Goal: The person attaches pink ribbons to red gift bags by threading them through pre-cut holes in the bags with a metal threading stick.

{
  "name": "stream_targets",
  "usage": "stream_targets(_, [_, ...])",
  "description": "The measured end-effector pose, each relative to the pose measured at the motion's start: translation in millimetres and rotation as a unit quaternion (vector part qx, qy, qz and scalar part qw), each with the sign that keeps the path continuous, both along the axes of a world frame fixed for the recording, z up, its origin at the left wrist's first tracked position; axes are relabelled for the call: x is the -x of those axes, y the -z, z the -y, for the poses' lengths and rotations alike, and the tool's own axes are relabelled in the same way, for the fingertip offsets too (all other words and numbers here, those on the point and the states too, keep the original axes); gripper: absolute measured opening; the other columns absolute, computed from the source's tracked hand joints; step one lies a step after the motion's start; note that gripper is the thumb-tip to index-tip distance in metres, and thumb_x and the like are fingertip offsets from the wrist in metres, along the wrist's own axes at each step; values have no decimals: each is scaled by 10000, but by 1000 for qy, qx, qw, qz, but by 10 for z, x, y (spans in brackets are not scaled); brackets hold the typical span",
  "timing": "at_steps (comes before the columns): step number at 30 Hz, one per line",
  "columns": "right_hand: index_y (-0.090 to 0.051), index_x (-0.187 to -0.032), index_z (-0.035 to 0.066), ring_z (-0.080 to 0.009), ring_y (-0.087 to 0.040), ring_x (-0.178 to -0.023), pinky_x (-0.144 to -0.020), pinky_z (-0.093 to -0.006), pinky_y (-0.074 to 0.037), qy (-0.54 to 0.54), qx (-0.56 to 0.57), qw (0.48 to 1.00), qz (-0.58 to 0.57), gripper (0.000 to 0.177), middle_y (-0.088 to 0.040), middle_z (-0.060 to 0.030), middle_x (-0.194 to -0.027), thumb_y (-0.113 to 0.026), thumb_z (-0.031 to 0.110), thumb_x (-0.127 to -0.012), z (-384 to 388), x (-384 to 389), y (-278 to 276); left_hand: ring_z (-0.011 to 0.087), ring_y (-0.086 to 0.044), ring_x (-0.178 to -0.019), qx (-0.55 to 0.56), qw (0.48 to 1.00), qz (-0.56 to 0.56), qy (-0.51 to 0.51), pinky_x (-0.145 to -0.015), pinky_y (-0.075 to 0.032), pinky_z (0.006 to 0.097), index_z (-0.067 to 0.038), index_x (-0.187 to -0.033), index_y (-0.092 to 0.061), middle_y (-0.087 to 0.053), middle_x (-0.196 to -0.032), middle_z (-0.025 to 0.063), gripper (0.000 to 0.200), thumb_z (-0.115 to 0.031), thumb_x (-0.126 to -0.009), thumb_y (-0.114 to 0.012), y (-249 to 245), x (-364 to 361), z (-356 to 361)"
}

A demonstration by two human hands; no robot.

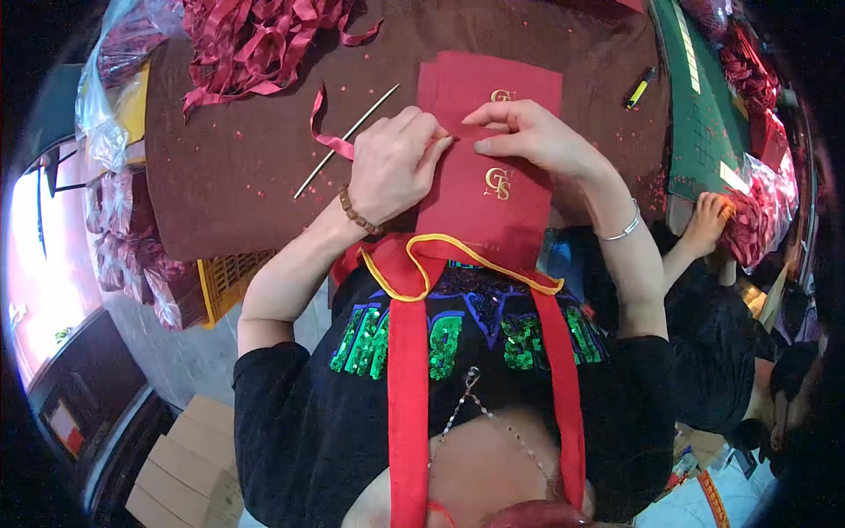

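A stack of flat red pieces (493, 216) with gold lettering, paper bags or covers by their look, lies in front of me and reaches to my apron's yellow-trimmed edge. My left hand (396, 163) is closed in a pinch over their left side. A dark red ribbon (333, 143) runs into that hand, its loose end lying on the cloth; the part inside the fingers is hidden. Opposite, my right hand (532, 139) rests on the red surface, thumb and forefinger apart with nothing visible between them. A thin pale stick (343, 144) lies slanted beside my left hand.
A brown cloth (220, 189) covers the table. A heap of red ribbons (255, 48) sits at the back left, a yellow marker (641, 88) at the back right. On the right, another person's hand (707, 224) touches bagged red ribbons (753, 211) by a green mat (695, 114).
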State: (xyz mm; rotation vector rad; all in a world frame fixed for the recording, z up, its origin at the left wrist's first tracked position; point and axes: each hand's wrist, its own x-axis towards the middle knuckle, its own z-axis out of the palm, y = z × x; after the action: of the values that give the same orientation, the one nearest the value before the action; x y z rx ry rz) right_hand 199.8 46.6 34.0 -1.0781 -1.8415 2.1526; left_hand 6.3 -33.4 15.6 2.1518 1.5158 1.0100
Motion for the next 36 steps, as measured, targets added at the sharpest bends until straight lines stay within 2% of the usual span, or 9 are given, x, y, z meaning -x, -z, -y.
stream_targets(5, [-564, -1102, -35, -104, -560, -883, -780, -239, -449, 40, 54, 998, 5, 332, -629, -73, -976, -614, 88, -797, -26, -76, 85, 274, -555, -601, 17, 999, 41, -30, -537, -427, 360, -53, -741, -567, -550, -694, 96, 109, -119, -749, -654, 53, 31, 23])
stream_targets(7, [-551, -1107, -35, -81, -557, -857, -755, -214, -452, 23, 16, 999, 24, 319, -618, -46, -949, -605, 72, -811, -37, -71, 123, 275, -553, -603, 37, 995, 79, -52, -538, -424, 353, -48, -762, -596, -546, -688, 99, 89, -115, -761, -653, 18, 31, 30])
stream_targets(11, [-539, -1112, -37, -58, -557, -832, -737, -190, -455, 0, -27, 999, 43, 304, -608, -24, -923, -595, 56, -829, -46, -45, 118, 273, -555, -608, 40, 995, 76, -54, -549, -430, 353, -54, -765, -603, -552, -696, 96, 85, -121, -759, -654, -19, 13, 11])
stream_targets(15, [-541, -1110, -40, -55, -553, -835, -738, -190, -453, 17, 6, 999, 32, 307, -607, -24, -927, -600, 59, -826, -31, -32, 76, 263, -556, -613, 23, 998, 59, -27, -550, -429, 343, -42, -786, -605, -555, -703, 105, 88, -113, -764, -651, 32, -45, -7])
stream_targets(17, [-564, -1101, -35, -104, -560, -888, -786, -244, -452, 18, -6, 1000, 21, 320, -628, -75, -979, -600, 73, -802, -26, -37, 76, 267, -547, -608, 26, 999, 40, -7, -541, -418, 345, -28, -791, -601, -533, -687, 120, 93, -103, -765, -649, 36, -83, -21])
stream_targets(24, [-555, -1105, -42, -110, -559, -909, -799, -241, -446, 19, -13, 1000, 17, 331, -624, -83, -982, -592, 72, -797, 28, 0, 1, 278, -551, -586, 19, 1000, 4, -18, -529, -428, 368, -63, -727, -555, -563, -711, 85, 111, -125, -732, -648, -10, -108, -43])
stream_targets(27, [-554, -1111, -32, -59, -551, -833, -736, -197, -448, 35, 4, 999, -12, 313, -611, -25, -933, -590, 44, -809, 37, 4, 5, 280, -553, -589, 11, 1000, 8, -18, -532, -431, 372, -63, -725, -545, -557, -702, 87, 114, -120, -731, -644, -39, -106, -60])
stream_targets(30, [-554, -1114, -28, -59, -550, -840, -746, -194, -445, 27, 15, 1000, -6, 316, -617, -29, -955, -590, 40, -807, 39, 8, -33, 285, -566, -609, 43, 999, 17, -2, -545, -439, 364, -46, -731, -555, -567, -705, 102, 111, -120, -741, -637, -53, -53, -81])
stream_targets(36, [-547, -1129, -33, -65, -546, -875, -778, -198, -441, 34, 55, 998, -23, 334, -613, -32, -982, -593, 38, -805, 25, 1, 6, 250, -578, -632, 166, 976, 141, -5, -564, -437, 337, -4, -730, -574, -586, -698, 126, 148, -133, -764, -638, -7, 39, -97])
